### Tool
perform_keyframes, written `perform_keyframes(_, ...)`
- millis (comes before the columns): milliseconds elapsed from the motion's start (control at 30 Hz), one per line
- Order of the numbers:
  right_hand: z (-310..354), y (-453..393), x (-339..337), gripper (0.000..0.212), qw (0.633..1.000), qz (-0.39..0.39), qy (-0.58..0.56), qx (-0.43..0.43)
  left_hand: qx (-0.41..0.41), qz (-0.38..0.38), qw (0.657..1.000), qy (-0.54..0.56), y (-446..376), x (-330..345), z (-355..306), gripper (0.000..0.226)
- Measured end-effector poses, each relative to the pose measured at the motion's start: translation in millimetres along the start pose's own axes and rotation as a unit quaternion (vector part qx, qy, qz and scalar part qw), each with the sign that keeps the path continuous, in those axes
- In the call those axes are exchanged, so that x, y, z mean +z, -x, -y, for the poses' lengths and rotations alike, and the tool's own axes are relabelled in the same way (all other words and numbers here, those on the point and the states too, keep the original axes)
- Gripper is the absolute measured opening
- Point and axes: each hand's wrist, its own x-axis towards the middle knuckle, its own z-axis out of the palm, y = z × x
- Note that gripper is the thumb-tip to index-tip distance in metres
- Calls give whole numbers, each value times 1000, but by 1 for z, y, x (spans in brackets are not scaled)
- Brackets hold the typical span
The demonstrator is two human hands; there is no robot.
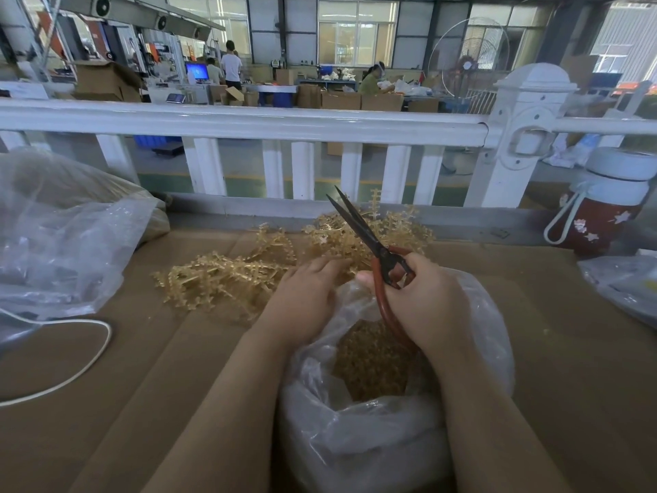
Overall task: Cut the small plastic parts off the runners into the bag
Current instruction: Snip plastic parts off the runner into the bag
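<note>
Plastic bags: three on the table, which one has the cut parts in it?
The open bag directly under both hands, nearest the camera; amber parts show inside its mouth. The left bag and right-edge bag show none.

Glossy clear plastic bag (373,439), matt cardboard (142,386)

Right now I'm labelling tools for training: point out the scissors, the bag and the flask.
scissors (359,222), head view, on the black blades.
bag (355,439), head view, on its near clear wall.
flask (601,222), head view, on its red body.
</note>
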Motion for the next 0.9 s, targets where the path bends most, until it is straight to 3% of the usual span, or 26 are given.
perform_keyframes(100, 1, 0, -1, 65, 1000, -6, -7, -6, -5, 72, 997, 3, -3, 5, 3, 67)
perform_keyframes(233, 2, 0, 0, 52, 1000, 9, -11, 5, -5, 150, 988, -21, -9, 10, 5, 64)
perform_keyframes(533, 1, -2, 1, 49, 999, 21, -19, 23, -48, 107, 993, -1, -8, 7, -2, 43)
perform_keyframes(700, 0, -4, 1, 45, 999, 31, -16, 37, -130, 2, 976, 174, -18, 3, -7, 31)
perform_keyframes(800, 0, -3, 2, 50, 999, 30, -15, 38, -158, 47, 982, 91, -20, 3, -7, 35)
perform_keyframes(900, 0, -4, 1, 49, 999, 33, -20, 37, -157, 80, 980, 92, -22, 4, -9, 38)
